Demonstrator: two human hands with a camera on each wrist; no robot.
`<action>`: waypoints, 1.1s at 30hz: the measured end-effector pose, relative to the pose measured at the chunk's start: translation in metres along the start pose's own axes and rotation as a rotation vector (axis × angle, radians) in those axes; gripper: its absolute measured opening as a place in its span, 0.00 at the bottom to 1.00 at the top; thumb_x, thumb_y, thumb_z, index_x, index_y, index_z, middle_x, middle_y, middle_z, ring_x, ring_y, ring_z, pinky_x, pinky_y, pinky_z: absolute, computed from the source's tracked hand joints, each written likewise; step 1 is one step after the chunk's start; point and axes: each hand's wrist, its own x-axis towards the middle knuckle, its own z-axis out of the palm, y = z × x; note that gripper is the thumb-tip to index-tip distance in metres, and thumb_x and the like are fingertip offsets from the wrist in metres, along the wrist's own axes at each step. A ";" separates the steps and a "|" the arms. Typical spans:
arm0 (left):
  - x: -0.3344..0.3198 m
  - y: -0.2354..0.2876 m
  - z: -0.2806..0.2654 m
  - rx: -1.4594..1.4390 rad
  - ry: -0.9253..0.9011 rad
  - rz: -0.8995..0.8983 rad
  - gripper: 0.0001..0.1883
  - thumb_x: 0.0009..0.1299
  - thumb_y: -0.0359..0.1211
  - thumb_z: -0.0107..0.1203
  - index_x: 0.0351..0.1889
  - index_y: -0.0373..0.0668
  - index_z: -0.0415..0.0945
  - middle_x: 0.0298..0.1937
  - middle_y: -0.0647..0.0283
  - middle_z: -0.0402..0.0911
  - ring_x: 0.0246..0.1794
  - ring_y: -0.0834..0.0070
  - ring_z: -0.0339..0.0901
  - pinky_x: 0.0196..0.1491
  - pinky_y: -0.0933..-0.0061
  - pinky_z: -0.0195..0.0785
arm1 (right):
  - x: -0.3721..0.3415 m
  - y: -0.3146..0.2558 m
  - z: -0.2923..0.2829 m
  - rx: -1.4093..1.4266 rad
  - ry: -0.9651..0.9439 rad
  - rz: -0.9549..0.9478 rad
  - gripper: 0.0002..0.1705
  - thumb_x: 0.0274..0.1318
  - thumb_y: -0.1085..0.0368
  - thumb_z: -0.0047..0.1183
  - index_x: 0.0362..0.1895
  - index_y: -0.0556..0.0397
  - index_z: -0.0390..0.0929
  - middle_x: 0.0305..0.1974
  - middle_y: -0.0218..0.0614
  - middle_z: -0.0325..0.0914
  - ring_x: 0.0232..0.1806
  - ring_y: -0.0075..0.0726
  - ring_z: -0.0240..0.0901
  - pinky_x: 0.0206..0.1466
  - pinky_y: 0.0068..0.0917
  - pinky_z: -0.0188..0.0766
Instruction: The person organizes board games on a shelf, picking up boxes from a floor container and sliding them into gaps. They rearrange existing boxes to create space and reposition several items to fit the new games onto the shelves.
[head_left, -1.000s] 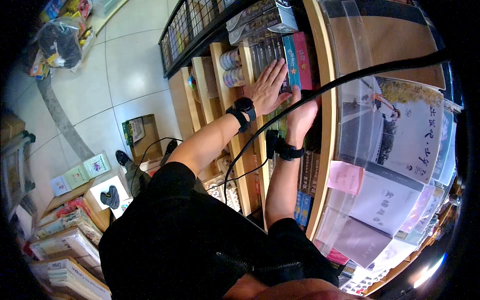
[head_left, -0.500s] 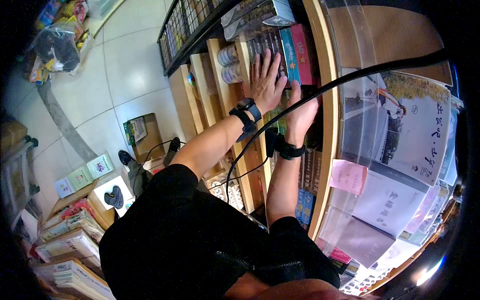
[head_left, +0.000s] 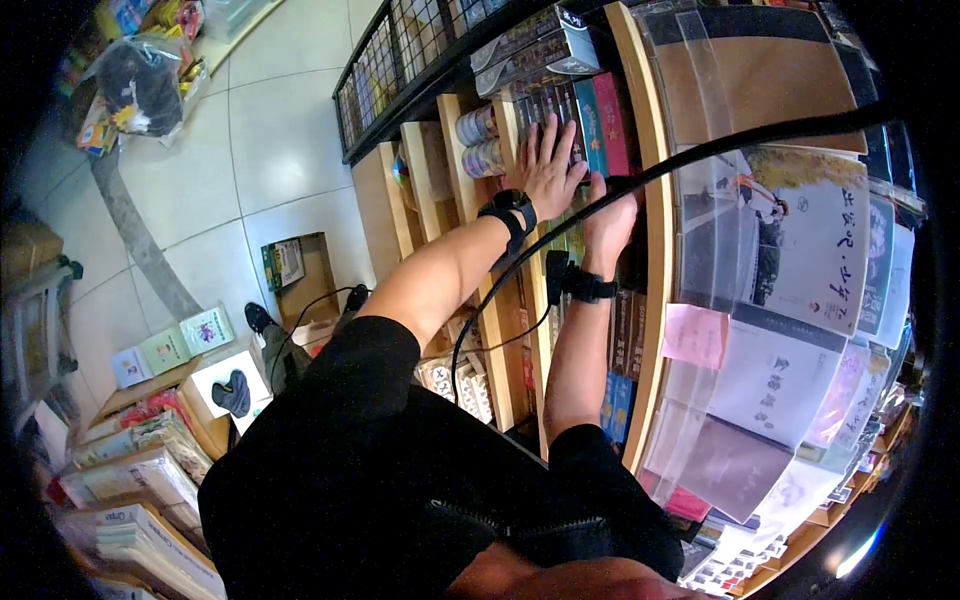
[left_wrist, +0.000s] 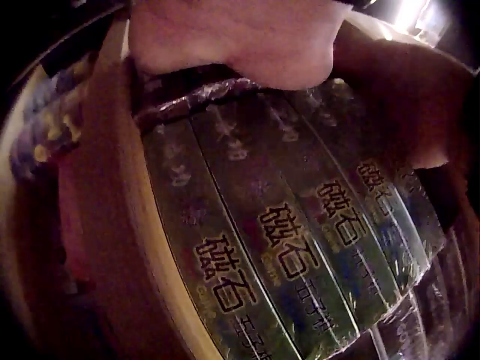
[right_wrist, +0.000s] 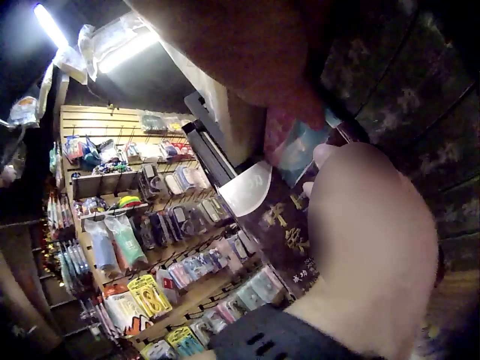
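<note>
Both hands are inside a wooden shelf of boxed games in the head view. My left hand (head_left: 545,182), with a black strap at its wrist, lies with fingers spread over the spines of dark boxes (head_left: 552,103). Beside them stand a teal box (head_left: 593,118) and a pink box (head_left: 610,110). My right hand (head_left: 608,228) is just below these, thumb pointing up along the row, its other fingers hidden. In the left wrist view, shrink-wrapped green boxes (left_wrist: 300,232) stand side by side below the hand. The right wrist view shows the right hand (right_wrist: 371,232) beside a dark box (right_wrist: 281,232).
A black cable (head_left: 740,145) crosses in front of the right hand. Tape rolls (head_left: 480,142) sit left of the boxes. A wooden shelf edge (head_left: 655,250) runs along the right, with booklets (head_left: 775,385) beyond. A cardboard box (head_left: 303,275) lies on the tiled floor.
My left hand has drawn back slightly over the dark spines, and its fingers have spread apart. The right hand stays in nearly the same place. The head view has shifted a little.
</note>
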 end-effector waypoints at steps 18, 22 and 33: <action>0.004 -0.005 -0.007 0.037 -0.079 0.219 0.34 0.68 0.42 0.45 0.68 0.37 0.47 0.70 0.47 0.48 0.69 0.43 0.44 0.67 0.52 0.44 | -0.005 -0.017 -0.016 0.071 -0.107 0.093 0.45 0.46 0.49 0.59 0.61 0.65 0.56 0.56 0.65 0.64 0.60 0.62 0.60 0.60 0.39 0.60; 0.001 -0.005 -0.027 -0.098 -0.071 0.208 0.32 0.68 0.40 0.45 0.66 0.33 0.50 0.68 0.41 0.50 0.68 0.46 0.49 0.68 0.56 0.44 | -0.006 -0.030 -0.024 0.019 -0.137 0.206 0.44 0.47 0.47 0.58 0.60 0.66 0.58 0.56 0.65 0.63 0.60 0.62 0.59 0.60 0.38 0.59; -0.093 -0.123 -0.222 0.017 -0.059 -0.389 0.26 0.74 0.45 0.36 0.60 0.33 0.63 0.59 0.44 0.68 0.62 0.56 0.65 0.62 0.65 0.56 | -0.003 -0.016 -0.013 -0.011 -0.037 0.202 0.42 0.53 0.40 0.49 0.56 0.67 0.63 0.45 0.67 0.71 0.53 0.65 0.66 0.54 0.42 0.64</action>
